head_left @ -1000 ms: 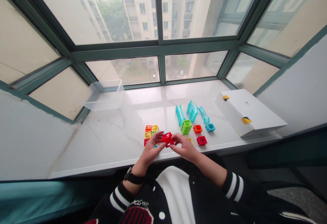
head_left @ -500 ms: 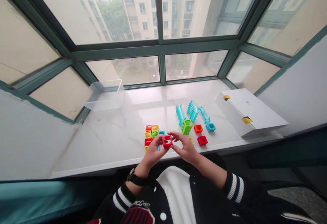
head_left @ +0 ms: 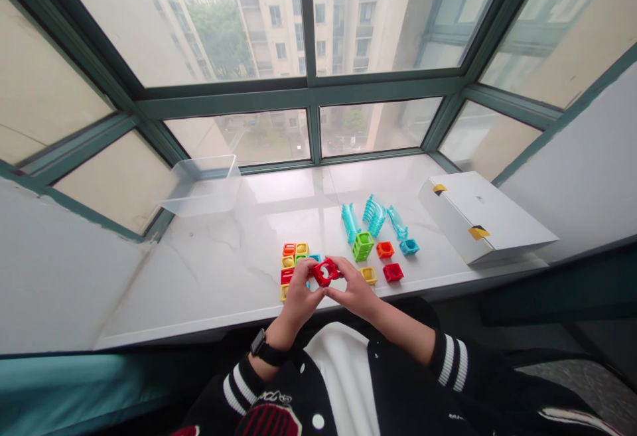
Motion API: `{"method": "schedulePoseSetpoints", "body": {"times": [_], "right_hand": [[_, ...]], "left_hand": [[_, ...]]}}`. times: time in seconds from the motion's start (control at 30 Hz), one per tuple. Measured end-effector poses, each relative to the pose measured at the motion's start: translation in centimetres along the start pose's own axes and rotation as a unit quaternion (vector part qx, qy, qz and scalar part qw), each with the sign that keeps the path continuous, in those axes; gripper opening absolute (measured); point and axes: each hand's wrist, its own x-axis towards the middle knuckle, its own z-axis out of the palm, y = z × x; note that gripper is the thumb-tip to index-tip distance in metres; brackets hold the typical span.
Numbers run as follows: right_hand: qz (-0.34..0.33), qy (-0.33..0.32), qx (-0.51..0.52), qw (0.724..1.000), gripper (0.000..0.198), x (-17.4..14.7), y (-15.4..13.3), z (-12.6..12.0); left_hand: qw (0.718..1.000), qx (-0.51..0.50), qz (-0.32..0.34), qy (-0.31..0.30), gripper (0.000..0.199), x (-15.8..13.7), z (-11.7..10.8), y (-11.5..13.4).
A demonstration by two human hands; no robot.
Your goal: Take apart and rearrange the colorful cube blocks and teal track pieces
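Observation:
Between my two hands is a red hollow cube block with a round opening, tilted and raised above the sill's front part. My left hand grips it from the left, and my right hand has its fingers on the right side. Partly behind my left hand lies a grid of coloured cube blocks in red, yellow, orange, green and blue. To the right of my right hand are a yellow block, a red block, an orange block, a blue block and a green stack.
Clear blue track pieces lie behind the green stack. A transparent plastic bin stands at the back left. On the right sits a white box with yellow-black tabs. The white sill ends in a front edge near my body.
The red block has been turned and tilted between my hands. My right hand has closed in on its right side, uncovering more of the yellow block.

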Motion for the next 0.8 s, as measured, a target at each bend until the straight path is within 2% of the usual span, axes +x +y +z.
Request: {"method": "schedulePoseSetpoints", "body": {"times": [0.17,0.3,0.43,0.57,0.8], "right_hand": [[-0.018,0.051,-0.014,0.998,0.055,0.1,-0.4,-0.1],[-0.019,0.042,-0.024,0.999,0.059,-0.1,-0.5,-0.2],[-0.013,0.024,-0.036,0.999,0.072,-0.2,-0.3,0.0],[-0.001,0.038,-0.047,0.998,0.072,-0.2,-0.1,0.1],[0.001,0.05,-0.051,0.997,0.07,-0.3,0.1,-0.3]], "left_hand": [[0.999,-0.031,0.002,-0.01,0.031,-0.1,0.2,0.3],[1.0,-0.022,0.003,-0.011,0.033,-0.2,0.1,0.2],[0.999,0.038,0.006,-0.007,0.033,-0.2,0.0,0.4],[0.997,0.077,0.022,-0.002,0.03,-0.2,0.2,1.0],[0.999,0.037,0.013,-0.005,0.036,-0.5,0.6,0.6]]}}
